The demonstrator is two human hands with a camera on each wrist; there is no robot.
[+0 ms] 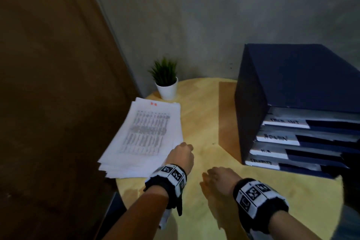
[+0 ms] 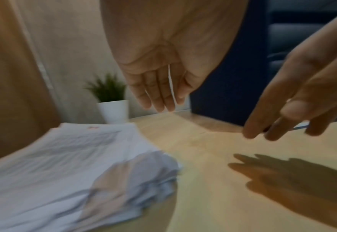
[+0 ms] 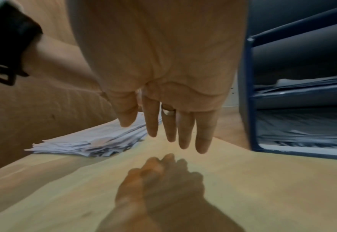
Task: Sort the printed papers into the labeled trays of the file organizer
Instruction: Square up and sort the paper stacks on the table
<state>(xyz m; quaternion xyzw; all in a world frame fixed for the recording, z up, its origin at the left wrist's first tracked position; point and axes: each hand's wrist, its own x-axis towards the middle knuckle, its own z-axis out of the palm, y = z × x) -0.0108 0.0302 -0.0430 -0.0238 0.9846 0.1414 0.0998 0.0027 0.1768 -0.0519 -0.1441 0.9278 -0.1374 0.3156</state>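
Note:
A loose stack of printed papers point(image 1: 144, 134) lies on the left of the round wooden table point(image 1: 202, 115); its top sheet shows a table of figures and a red mark. A dark blue file organizer point(image 1: 288, 84) stands at the right, with several trays carrying white handwritten labels point(image 1: 286, 122). My left hand point(image 1: 182, 155) hovers at the near right corner of the stack, fingers straight point(image 2: 159, 95), holding nothing. My right hand point(image 1: 218, 177) hangs over the bare tabletop between the papers point(image 3: 96, 141) and the organizer point(image 3: 251, 94), its fingers point(image 3: 183, 131) straight and empty.
A small green plant in a white pot point(image 1: 166, 84) stands at the table's far edge behind the papers. A brown wooden panel point(image 1: 48, 84) rises left of the table, and a grey wall is behind it. Some trays hold sheets point(image 3: 302, 135).

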